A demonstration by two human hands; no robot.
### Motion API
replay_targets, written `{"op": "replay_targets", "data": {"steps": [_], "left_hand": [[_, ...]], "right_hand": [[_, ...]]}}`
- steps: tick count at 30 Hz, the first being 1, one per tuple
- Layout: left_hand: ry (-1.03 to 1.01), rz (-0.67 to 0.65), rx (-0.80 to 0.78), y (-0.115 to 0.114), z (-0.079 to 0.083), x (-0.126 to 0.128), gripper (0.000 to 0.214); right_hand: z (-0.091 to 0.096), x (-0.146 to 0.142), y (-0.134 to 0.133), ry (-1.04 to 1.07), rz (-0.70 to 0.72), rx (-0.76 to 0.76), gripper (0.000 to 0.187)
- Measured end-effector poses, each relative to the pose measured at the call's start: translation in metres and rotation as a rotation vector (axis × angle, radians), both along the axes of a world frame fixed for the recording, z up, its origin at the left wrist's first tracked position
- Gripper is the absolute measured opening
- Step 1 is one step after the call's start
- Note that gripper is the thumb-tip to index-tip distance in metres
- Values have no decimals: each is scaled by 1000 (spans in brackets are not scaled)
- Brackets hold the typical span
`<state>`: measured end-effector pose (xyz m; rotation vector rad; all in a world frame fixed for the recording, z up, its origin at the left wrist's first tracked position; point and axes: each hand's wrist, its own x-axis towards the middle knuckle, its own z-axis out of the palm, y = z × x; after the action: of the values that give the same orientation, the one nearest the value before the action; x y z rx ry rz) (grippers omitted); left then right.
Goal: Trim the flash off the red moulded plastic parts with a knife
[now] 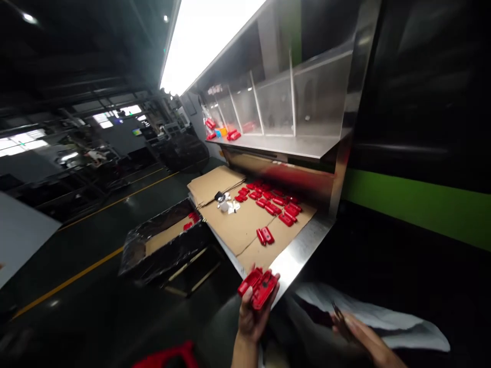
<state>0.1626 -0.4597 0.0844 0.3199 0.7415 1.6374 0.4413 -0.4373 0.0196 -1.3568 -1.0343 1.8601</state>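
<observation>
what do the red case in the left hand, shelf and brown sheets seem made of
Red case: probably hard plastic, glossy, from its highlights and moulded hollows. Shelf: likely smooth metal, given its silvery sheen. Brown sheets: apparently matte cardboard, from their plain tan surface.

Red case (264, 292) spread open, tilted in left hand (250, 318), slim pointed tool (337, 312) in right hand (353, 327)

A long lamp (207, 41) is glowing overhead; yellow lines (76, 277) are crossing a dark floor (95, 317); probable windows (23, 142) are shining leftward.

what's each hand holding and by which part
Left hand: open red case, by its outer edges. Right hand: slim blurred tool, behind its exposed tip.
</observation>
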Motion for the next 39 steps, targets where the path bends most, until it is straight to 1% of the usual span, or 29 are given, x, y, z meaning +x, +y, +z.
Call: {"op": "replay_targets", "data": {"steps": [2, 4, 6, 9, 12, 14, 17, 19, 22, 26, 31, 35, 39], "left_hand": [[52, -14, 87, -8, 13, 27, 102], [103, -36, 157, -14, 22, 50, 107], [139, -41, 192, -20, 31, 71, 113], [221, -11, 216, -26, 44, 99, 119], [345, 18, 288, -25, 50, 122, 120], [412, 40, 334, -22, 52, 134, 118], [496, 31, 380, -17, 55, 151, 115], [536, 8, 404, -15, 57, 160, 115], [551, -7, 408, -13, 60, 172, 117], [570, -23, 385, -12, 59, 182, 121], [569, -10, 356, -13, 59, 189, 123], [589, -12, 372, -11, 59, 191, 121], [615, -28, 372, -9, 58, 189, 123]], "right_hand": [[19, 10, 5, -12, 124, 104, 65], [36, 16, 10, 5, 203, 222, 60], [52, 21, 10, 10, 245, 353, 55], [74, 30, 2, -68, 275, 606, 46], [97, 36, -6, -236, 260, 890, 36], [113, 39, -9, -357, 201, 1046, 33], [134, 40, -9, -472, 104, 1182, 32], [144, 39, -8, -533, 74, 1246, 34], [149, 40, -8, -599, 82, 1310, 35], [147, 44, -8, -605, 128, 1301, 35], [144, 48, -8, -606, 155, 1296, 35], [145, 50, -6, -617, 157, 1291, 35], [147, 51, -5, -642, 150, 1314, 36]]}}
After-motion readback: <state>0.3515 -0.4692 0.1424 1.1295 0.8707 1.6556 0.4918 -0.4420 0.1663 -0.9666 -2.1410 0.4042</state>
